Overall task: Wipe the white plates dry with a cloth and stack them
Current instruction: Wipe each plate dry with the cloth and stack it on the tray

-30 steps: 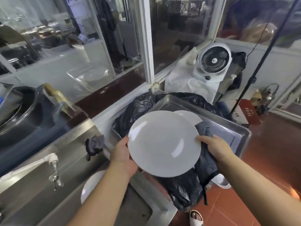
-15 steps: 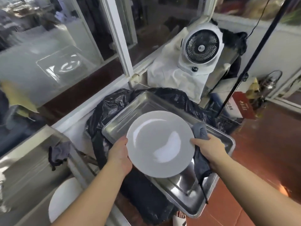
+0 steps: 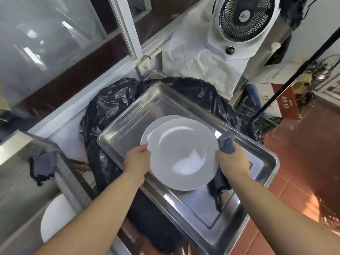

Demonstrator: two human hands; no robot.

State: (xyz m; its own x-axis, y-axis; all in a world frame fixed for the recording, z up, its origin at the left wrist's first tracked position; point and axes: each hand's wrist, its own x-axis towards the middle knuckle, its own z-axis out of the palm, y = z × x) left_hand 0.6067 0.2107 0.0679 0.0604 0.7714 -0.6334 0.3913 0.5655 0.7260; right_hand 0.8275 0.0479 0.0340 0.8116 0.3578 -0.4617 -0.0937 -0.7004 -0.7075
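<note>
1. I see my left hand (image 3: 137, 162) gripping the left rim of a white plate (image 3: 183, 155), thumb on top of the rim and the other fingers hidden under it.
2. My right hand (image 3: 233, 162) holds the plate's right rim and also clutches a grey cloth (image 3: 226, 142), which is bunched between the fingers and the rim (a tail of it hangs down below the hand).
3. The plate is held roughly level over a steel tray (image 3: 127, 133), face up, with bright glare on its surface.
4. A second white plate (image 3: 152, 129) lies in the tray, mostly covered by the held one; only its upper-left edge shows. I cannot tell whether the two plates touch.
5. The tray rests on a black plastic bag (image 3: 114, 103) that bulges out around its far and left sides.
6. To the left, another white plate (image 3: 55, 218) lies down in the steel sink (image 3: 16, 181), and a dark rag (image 3: 43, 167) is draped over the sink's edge.
7. Behind the tray a white fan (image 3: 244, 17) stands on a white covered surface, and red floor tiles (image 3: 303, 162) show to the right.
</note>
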